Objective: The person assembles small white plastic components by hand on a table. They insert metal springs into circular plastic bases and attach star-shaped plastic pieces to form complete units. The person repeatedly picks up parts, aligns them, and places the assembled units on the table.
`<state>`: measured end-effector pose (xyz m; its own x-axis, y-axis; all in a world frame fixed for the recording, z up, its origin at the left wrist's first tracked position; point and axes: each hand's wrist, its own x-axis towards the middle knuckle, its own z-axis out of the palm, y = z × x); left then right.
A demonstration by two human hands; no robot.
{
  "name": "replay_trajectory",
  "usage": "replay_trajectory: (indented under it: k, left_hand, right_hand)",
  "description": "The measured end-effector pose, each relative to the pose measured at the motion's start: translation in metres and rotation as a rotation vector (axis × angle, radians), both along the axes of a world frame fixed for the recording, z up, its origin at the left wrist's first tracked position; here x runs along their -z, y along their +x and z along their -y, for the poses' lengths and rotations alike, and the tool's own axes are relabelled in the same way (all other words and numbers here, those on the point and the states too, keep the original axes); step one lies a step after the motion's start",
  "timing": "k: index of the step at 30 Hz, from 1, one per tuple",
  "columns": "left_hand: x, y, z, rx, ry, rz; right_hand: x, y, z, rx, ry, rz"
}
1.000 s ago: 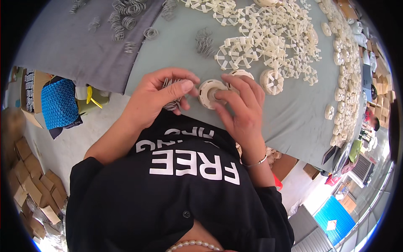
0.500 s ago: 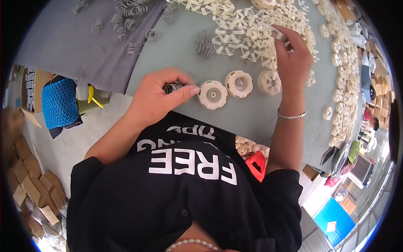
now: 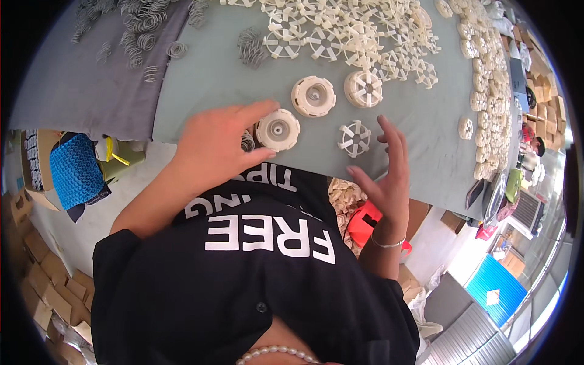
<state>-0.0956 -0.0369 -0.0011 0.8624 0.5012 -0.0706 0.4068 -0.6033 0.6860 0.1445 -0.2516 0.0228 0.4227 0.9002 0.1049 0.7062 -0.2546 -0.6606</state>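
My left hand (image 3: 213, 143) has grey coil springs (image 3: 247, 141) tucked in its curled fingers. Its thumb and forefinger reach to the left side of a cream round plastic housing (image 3: 277, 130), which has a hollow and a small centre post. A second housing (image 3: 313, 96) lies just beyond. To its right sits another housing with a spoked ring (image 3: 364, 89) on top. One loose spoked ring (image 3: 354, 139) lies on the table by my right hand (image 3: 389, 176), whose fingers and thumb are spread with nothing between them.
A heap of spoked rings (image 3: 347, 36) covers the far middle of the green table (image 3: 213, 79). Coil springs (image 3: 143, 24) lie on the grey cloth at far left, with a bunch (image 3: 250, 47) nearer the middle. Rows of round parts (image 3: 483, 103) line the right edge.
My right hand has come back from the heap toward me and opened; a loose spoked ring now lies beside it. My left hand has spread around the nearest housing. The whole view has shifted.
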Motion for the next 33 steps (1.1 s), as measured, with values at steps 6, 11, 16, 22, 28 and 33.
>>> replay_trajectory:
  k: [6,11,16,22,28,33]
  left_hand:
    - [-0.013,-0.008,0.001,-0.029,-0.162,-0.026]
    - [-0.015,-0.018,0.006,-0.166,-0.483,0.016]
    - [-0.014,-0.010,0.007,-0.222,-0.605,0.030]
    - [-0.014,-0.005,0.006,-0.159,-0.466,-0.049]
    - [-0.012,-0.008,0.005,-0.088,-0.349,0.004]
    - [-0.011,-0.004,0.001,-0.187,-0.303,-0.033]
  right_hand:
    - [0.011,0.007,-0.010,0.023,-0.091,-0.043]
    - [-0.002,-0.022,-0.034,-0.156,0.099,-0.143]
    - [-0.001,-0.059,-0.062,-0.230,0.069,-0.119]
    - [0.012,-0.070,-0.067,-0.254,0.016,0.009]
    - [0.004,-0.056,-0.043,-0.299,-0.068,-0.111]
    - [-0.013,0.064,0.036,0.221,-0.144,0.380]
